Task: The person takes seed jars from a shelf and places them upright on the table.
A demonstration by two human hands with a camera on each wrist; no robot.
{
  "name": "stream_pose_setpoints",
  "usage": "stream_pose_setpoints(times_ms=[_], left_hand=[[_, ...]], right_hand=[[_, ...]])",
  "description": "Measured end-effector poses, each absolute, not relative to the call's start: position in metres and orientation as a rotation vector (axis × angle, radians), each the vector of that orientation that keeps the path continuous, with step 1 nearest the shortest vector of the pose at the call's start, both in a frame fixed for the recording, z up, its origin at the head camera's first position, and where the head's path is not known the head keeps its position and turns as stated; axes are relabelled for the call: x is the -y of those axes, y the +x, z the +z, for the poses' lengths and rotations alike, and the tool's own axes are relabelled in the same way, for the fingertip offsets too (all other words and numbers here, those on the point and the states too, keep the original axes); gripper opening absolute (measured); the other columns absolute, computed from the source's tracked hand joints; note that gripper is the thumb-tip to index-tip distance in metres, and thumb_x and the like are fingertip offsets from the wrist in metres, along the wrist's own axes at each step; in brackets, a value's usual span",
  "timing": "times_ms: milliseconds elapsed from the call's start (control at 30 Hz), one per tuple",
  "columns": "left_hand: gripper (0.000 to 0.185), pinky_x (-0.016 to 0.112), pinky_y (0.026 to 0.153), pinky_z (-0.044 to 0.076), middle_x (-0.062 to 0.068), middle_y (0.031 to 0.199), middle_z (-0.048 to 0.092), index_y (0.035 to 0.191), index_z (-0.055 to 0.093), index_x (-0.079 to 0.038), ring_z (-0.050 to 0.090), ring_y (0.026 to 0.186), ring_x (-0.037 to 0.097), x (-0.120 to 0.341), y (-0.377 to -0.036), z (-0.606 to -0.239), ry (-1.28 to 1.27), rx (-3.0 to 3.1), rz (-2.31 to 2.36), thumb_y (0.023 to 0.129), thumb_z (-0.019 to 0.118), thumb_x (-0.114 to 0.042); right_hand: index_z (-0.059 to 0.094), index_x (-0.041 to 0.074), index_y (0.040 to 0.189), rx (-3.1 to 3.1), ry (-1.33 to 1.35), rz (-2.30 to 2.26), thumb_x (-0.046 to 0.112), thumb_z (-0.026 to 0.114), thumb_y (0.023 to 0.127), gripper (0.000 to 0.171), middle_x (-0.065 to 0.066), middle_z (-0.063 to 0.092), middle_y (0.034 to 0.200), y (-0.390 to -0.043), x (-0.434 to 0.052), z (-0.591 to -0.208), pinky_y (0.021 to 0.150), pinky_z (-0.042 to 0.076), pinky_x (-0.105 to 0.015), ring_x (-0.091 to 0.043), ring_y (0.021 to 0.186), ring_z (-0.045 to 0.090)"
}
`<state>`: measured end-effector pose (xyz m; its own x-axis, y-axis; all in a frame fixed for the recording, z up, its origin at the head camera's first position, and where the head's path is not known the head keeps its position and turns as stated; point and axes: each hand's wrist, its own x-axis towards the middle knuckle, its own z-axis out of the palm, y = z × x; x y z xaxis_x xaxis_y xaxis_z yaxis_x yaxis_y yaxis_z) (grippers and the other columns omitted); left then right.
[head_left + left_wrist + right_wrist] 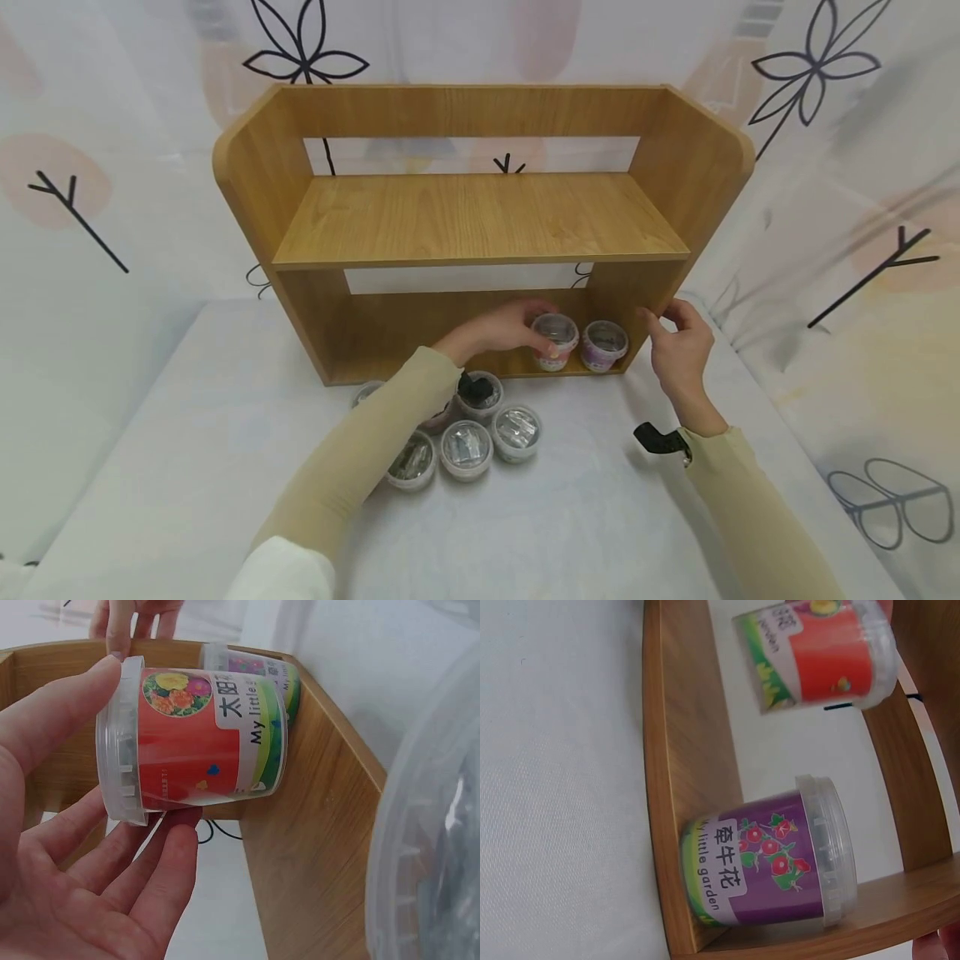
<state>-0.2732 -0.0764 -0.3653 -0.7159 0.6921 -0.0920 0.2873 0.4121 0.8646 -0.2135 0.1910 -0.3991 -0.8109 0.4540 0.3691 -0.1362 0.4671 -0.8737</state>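
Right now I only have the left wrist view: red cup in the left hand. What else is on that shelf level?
Observer: One purple cup stands on the bottom shelf, right of the red cup, by the side panel.
Operator: Where's the right hand?
Observer: The right hand is at the front edge of the shelf unit's right side panel, holding nothing.
Operator: More cups around?
Observer: Yes, a cluster of lidded cups sits on the table in front of the shelf, partly under the left forearm.
Operator: Top shelf?
Observer: The top shelf shows bare wood.
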Motion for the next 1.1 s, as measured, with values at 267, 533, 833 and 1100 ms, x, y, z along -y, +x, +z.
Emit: stream_pose_setpoints(times_ms=[267,533,833,1100], left_hand=[[0.069,0.035,0.100,0.047,0.007,0.137,0.057,0.143,0.051,-0.010,0.053,0.124,0.023,0.090,-0.263,-0.360,0.893,-2.287,1.191,0.083,0.082,-0.023],[0.068,0.031,0.099,0.045,0.002,0.129,0.063,0.137,0.056,-0.011,0.057,0.117,0.016,0.097,-0.251,-0.368,0.943,-2.335,1.116,0.079,0.086,-0.027],[0.067,0.030,0.092,0.047,0.002,0.127,0.063,0.136,0.059,-0.014,0.057,0.109,0.015,0.100,-0.238,-0.373,0.964,-2.394,0.972,0.077,0.086,-0.031],[0.072,0.029,0.093,0.047,0.004,0.129,0.063,0.140,0.056,-0.011,0.057,0.109,0.016,0.099,-0.235,-0.377,0.995,-2.417,0.869,0.078,0.085,-0.032]], right_hand=[[0.066,0.007,0.124,2.160,-0.276,1.366,0.035,0.070,0.094,0.041,-0.009,0.066,0.118,-0.213,-0.191,-0.398,0.108,0.042,-0.039,-0.019,0.118,0.057],[0.066,0.007,0.124,2.158,-0.270,1.363,0.034,0.070,0.094,0.041,-0.009,0.066,0.118,-0.213,-0.191,-0.399,0.108,0.042,-0.040,-0.020,0.118,0.057],[0.066,0.006,0.123,2.155,-0.273,1.356,0.033,0.070,0.094,0.040,-0.010,0.066,0.117,-0.213,-0.191,-0.400,0.108,0.042,-0.040,-0.020,0.118,0.057],[0.066,0.006,0.123,2.159,-0.263,1.357,0.032,0.070,0.094,0.039,-0.010,0.066,0.118,-0.214,-0.191,-0.399,0.109,0.042,-0.040,-0.021,0.119,0.057]])
